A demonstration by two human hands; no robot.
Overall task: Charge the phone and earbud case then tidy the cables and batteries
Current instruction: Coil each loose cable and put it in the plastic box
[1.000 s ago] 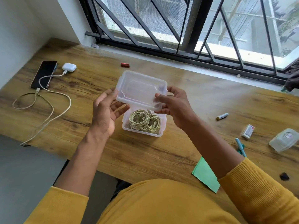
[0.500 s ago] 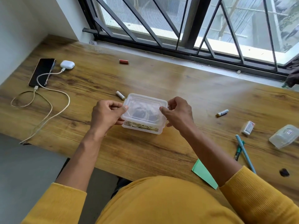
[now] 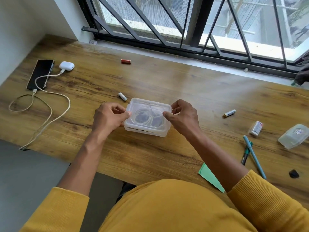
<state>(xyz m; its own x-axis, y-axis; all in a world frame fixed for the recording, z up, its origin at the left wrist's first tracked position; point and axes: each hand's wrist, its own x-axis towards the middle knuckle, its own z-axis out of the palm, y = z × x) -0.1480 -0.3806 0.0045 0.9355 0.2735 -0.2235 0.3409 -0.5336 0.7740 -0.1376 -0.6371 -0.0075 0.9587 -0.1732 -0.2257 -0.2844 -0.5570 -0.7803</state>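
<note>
A clear plastic box (image 3: 147,131) with its lid (image 3: 148,115) down sits mid-table, coiled cable showing through. My left hand (image 3: 108,118) grips its left edge, thumb on the lid. My right hand (image 3: 183,117) grips the right edge the same way. A black phone (image 3: 41,73) and a white earbud case (image 3: 66,65) lie far left, each with a white cable (image 3: 50,104) plugged in. Loose batteries: a white one (image 3: 123,96) behind the box, a red one (image 3: 125,61) near the window, another white one (image 3: 229,113) to the right.
At the right lie a small block battery (image 3: 256,128), a second clear container (image 3: 294,138), two pens (image 3: 250,154), a green paper (image 3: 211,179) and a small black object (image 3: 293,173). The window sill and bars (image 3: 167,39) border the table's far edge.
The lid, held up over the open box a second ago, has been lowered onto it. Both hands now grip the closed box at its sides.
</note>
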